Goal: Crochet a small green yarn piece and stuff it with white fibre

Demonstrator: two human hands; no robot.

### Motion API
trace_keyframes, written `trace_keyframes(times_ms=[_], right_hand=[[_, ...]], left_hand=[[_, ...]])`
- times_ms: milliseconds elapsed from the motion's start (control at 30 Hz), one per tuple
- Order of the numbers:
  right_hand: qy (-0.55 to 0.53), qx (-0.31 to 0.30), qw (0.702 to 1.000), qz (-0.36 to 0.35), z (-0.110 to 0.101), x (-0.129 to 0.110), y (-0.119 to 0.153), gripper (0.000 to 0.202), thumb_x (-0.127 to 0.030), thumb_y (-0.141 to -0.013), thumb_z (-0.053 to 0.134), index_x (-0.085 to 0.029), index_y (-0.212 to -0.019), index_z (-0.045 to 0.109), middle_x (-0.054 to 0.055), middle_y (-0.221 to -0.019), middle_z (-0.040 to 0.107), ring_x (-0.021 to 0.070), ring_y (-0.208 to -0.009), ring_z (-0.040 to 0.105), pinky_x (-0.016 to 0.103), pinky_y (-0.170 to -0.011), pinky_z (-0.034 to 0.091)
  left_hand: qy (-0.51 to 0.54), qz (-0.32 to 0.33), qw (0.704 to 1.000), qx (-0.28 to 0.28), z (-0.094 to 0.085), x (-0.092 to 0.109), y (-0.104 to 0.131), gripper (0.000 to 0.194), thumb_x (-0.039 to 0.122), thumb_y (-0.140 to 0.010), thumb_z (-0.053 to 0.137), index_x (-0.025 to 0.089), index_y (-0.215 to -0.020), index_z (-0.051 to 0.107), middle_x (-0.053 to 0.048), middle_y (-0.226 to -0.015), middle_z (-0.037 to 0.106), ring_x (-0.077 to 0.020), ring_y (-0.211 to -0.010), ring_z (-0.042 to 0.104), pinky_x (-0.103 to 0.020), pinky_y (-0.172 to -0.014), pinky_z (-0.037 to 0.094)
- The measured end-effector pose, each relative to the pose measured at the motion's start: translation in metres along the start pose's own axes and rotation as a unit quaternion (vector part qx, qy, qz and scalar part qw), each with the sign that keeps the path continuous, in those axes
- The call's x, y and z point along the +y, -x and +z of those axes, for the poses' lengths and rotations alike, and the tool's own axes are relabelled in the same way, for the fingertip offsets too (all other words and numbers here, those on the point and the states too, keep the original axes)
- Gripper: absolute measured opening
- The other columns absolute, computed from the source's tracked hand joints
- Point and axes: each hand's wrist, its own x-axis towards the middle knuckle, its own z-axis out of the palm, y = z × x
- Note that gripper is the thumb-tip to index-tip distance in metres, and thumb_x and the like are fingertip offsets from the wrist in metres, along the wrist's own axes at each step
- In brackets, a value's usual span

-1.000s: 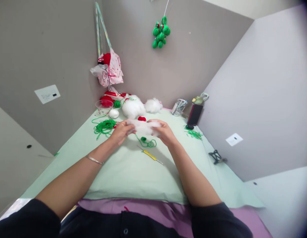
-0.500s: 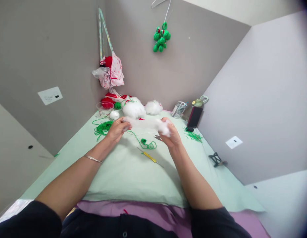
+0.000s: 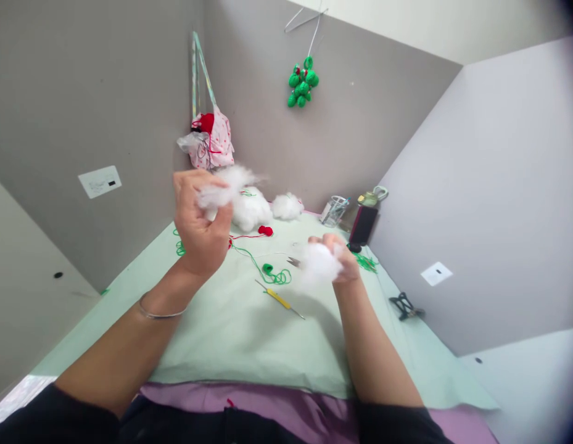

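Note:
A wispy tuft of white fibre stuffing (image 3: 237, 179) is pinched in my left hand (image 3: 198, 222), raised at the left above the table. My right hand (image 3: 344, 259), lower and to the right, is closed on a rounder clump of stuffing (image 3: 321, 264). The two pieces are apart. Tips of metal scissors (image 3: 293, 262) show beside the right-hand clump; the rest is hidden. Below lie a yellow-handled crochet hook (image 3: 279, 298) and a small green crocheted piece (image 3: 267, 269) with loose yarn. A small red crocheted piece (image 3: 265, 230) lies farther back.
Two heaps of stuffing, a big one (image 3: 251, 209) and a smaller one (image 3: 288, 206), sit at the back. A clear jar (image 3: 334, 211), a dark phone (image 3: 364, 225) and green yarn scraps (image 3: 366, 263) stand or lie at right. Green crocheted pieces (image 3: 302, 86) hang on the wall.
The stretched stuffing between my hands has parted in two. My left hand has risen up and left with one piece; my right hand has moved slightly right and down with the other.

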Motion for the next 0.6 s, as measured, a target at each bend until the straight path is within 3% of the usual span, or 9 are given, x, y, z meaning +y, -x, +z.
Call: trace_keyframes(times_ms=[33,67,133,200,233,267,400,500,600], right_hand=[[0.004,-0.026,1.0,0.005,0.004,0.0,-0.001,0.056,-0.066,-0.053,0.084,-0.024,-0.059,0.048,0.0,-0.065,0.051,0.0152,-0.058,0.046,0.029,-0.053,0.041],[0.01,-0.047,0.999,0.009,0.007,0.0,-0.002,0.055,-0.064,-0.051,0.086,-0.023,-0.058,0.05,0.001,-0.064,0.051,0.0151,-0.058,0.046,0.029,-0.053,0.041],[0.028,-0.07,0.997,0.012,0.012,0.001,-0.004,0.052,-0.06,-0.053,0.088,-0.021,-0.059,0.055,0.002,-0.064,0.053,0.0153,-0.059,0.048,0.028,-0.054,0.04],[0.049,-0.066,0.997,0.007,0.015,0.004,-0.007,0.047,-0.059,-0.059,0.084,-0.02,-0.064,0.057,0.002,-0.068,0.054,0.0147,-0.061,0.049,0.027,-0.054,0.038],[0.062,-0.055,0.997,0.001,0.017,0.006,-0.009,0.045,-0.058,-0.063,0.081,-0.02,-0.067,0.057,0.001,-0.069,0.053,0.0141,-0.06,0.048,0.026,-0.053,0.037],[0.076,-0.039,0.996,-0.004,0.017,0.01,-0.011,0.042,-0.058,-0.067,0.076,-0.021,-0.071,0.056,0.0,-0.07,0.052,0.0133,-0.059,0.047,0.026,-0.052,0.037],[0.163,0.04,0.985,-0.031,0.028,0.033,-0.019,0.022,-0.045,-0.082,0.056,-0.024,-0.088,0.056,-0.002,-0.072,0.05,0.0144,-0.057,0.045,0.027,-0.054,0.043],[0.262,0.086,0.959,-0.067,0.046,0.051,-0.023,0.018,-0.027,-0.08,0.054,-0.022,-0.096,0.059,0.006,-0.094,0.062,0.0228,-0.087,0.058,0.038,-0.082,0.053],[0.343,0.061,0.933,-0.091,0.063,0.06,-0.022,0.027,-0.021,-0.077,0.059,-0.019,-0.103,0.065,0.016,-0.123,0.065,0.032,-0.121,0.054,0.053,-0.113,0.04]], left_hand=[[-0.018,0.043,0.999,-0.024,0.007,-0.003,-0.008,0.026,0.011,-0.082,0.068,0.02,-0.107,0.064,-0.007,-0.124,0.056,-0.0249,-0.127,0.052,-0.043,-0.115,0.039],[-0.037,0.044,0.994,-0.091,0.015,-0.009,-0.016,0.033,0.012,-0.082,0.069,0.02,-0.114,0.064,-0.009,-0.133,0.053,-0.0269,-0.137,0.047,-0.045,-0.12,0.032],[-0.046,0.005,0.985,-0.169,0.031,-0.026,-0.027,0.059,0.016,-0.073,0.081,0.02,-0.129,0.061,-0.014,-0.153,0.044,-0.0354,-0.147,0.039,-0.051,-0.125,0.026],[-0.015,-0.153,0.956,-0.25,0.042,-0.039,-0.027,0.087,0.021,-0.067,0.088,0.023,-0.145,0.051,-0.013,-0.172,0.019,-0.0372,-0.16,0.01,-0.052,-0.13,0.008],[0.058,-0.246,0.932,-0.261,0.046,-0.043,-0.021,0.093,0.023,-0.068,0.089,0.025,-0.15,0.046,-0.01,-0.175,0.014,-0.0344,-0.162,0.005,-0.05,-0.131,0.005],[0.156,-0.348,0.888,-0.255,0.047,-0.044,-0.011,0.095,0.025,-0.069,0.09,0.029,-0.151,0.045,-0.006,-0.175,0.017,-0.0316,-0.162,0.006,-0.048,-0.131,0.006],[0.244,-0.495,0.789,-0.27,0.048,-0.03,0.05,0.066,0.062,-0.091,0.064,0.028,-0.146,0.051,-0.015,-0.155,0.051,-0.0361,-0.139,0.052,-0.055,-0.111,0.046],[0.293,-0.562,0.724,-0.271,0.051,-0.019,0.089,0.057,0.065,-0.094,0.057,0.018,-0.126,0.066,-0.017,-0.128,0.068,-0.0329,-0.114,0.068,-0.049,-0.093,0.058],[0.315,-0.594,0.706,-0.223,0.055,-0.024,0.104,0.046,0.052,-0.101,0.055,0.013,-0.122,0.067,-0.015,-0.123,0.069,-0.0276,-0.108,0.069,-0.046,-0.091,0.059]])
